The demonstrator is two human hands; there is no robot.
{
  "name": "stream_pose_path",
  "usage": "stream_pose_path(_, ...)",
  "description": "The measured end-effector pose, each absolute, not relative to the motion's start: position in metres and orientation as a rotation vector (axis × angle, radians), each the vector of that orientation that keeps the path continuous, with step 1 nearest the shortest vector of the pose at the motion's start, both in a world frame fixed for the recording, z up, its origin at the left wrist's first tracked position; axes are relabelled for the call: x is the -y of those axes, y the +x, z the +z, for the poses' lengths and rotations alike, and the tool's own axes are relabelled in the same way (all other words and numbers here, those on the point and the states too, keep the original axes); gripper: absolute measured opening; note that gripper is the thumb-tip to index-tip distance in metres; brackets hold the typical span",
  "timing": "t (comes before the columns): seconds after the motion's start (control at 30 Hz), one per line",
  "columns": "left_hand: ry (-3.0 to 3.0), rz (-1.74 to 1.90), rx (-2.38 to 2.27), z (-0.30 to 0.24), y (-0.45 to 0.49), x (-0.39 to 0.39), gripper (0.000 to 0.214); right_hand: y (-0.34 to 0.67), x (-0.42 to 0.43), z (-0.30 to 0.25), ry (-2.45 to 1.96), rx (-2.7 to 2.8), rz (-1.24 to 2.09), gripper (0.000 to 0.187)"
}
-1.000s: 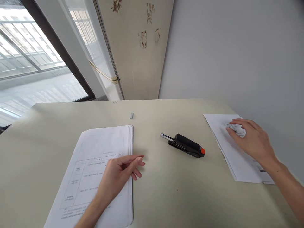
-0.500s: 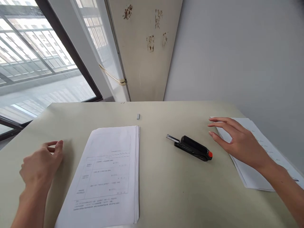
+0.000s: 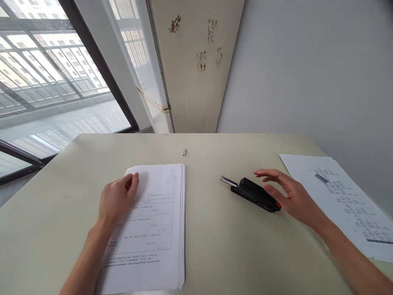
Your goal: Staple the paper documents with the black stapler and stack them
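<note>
Stapler (image 3: 256, 196): best gripped round the middle, judged by its length.
Right hand (image 3: 290, 198): spread, nothing pinched.
Left hand (image 3: 115, 201): curled; grip cannot be told.

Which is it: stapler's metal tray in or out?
Out: the metal tray juts from the black stapler, at the end away from the right hand.

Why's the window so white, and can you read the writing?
Head view: bright daylight washes out much of the window; head view again: print on the left stack and right sheets looks too small and soft to read.
</note>
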State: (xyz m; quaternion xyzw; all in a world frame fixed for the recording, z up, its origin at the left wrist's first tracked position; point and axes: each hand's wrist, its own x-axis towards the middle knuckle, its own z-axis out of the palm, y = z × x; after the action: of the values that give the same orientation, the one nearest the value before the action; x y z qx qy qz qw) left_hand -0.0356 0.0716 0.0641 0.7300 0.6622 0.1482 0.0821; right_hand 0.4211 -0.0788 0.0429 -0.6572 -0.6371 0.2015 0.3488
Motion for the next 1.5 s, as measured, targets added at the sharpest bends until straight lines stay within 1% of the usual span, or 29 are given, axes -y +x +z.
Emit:
stream_pose_path(0.1, 2.244, 0.439, -1.869, 0.064, -0.015, -0.072, 0.044, 0.417, 0.08, 0.033, -1.684, 1.688, 0.613, 0.04)
stream_pose_path(0.23, 2.303, 0.418, -1.727, 0.063, 0.017, -0.078, 0.035, 0.411, 0.082, 0.02, -1.692, 1.721, 0.659, 0.045)
stream_pose_path(0.47, 2.293, 0.464, -1.723, 0.042, 0.077, -0.121, 0.019, 0.407, 0.084, 0.006, -1.706, 1.657, 0.615, 0.041)
stream_pose_path(0.77, 2.238, 0.428, -1.844, 0.032, 0.113, -0.157, 0.03, 0.406, 0.082, 0.003, -1.662, 1.652, 0.582, 0.035)
stream_pose_path(0.87, 2.231, 0.404, -1.874, 0.032, 0.12, -0.163, 0.029, 0.406, 0.082, 0.003, -1.648, 1.661, 0.58, 0.033)
stream_pose_path(0.97, 2.239, 0.388, -1.875, 0.032, 0.125, -0.165, 0.027, 0.407, 0.081, 0.004, -1.647, 1.666, 0.586, 0.033)
stream_pose_path(1.13, 2.254, 0.363, -1.854, 0.034, 0.128, -0.162, 0.032, 0.406, 0.081, 0.004, -1.663, 1.656, 0.587, 0.033)
stream_pose_path(1.5, 2.262, 0.336, -1.815, 0.033, 0.128, -0.158, 0.036, 0.407, 0.081, 0.005, -1.661, 1.65, 0.608, 0.033)
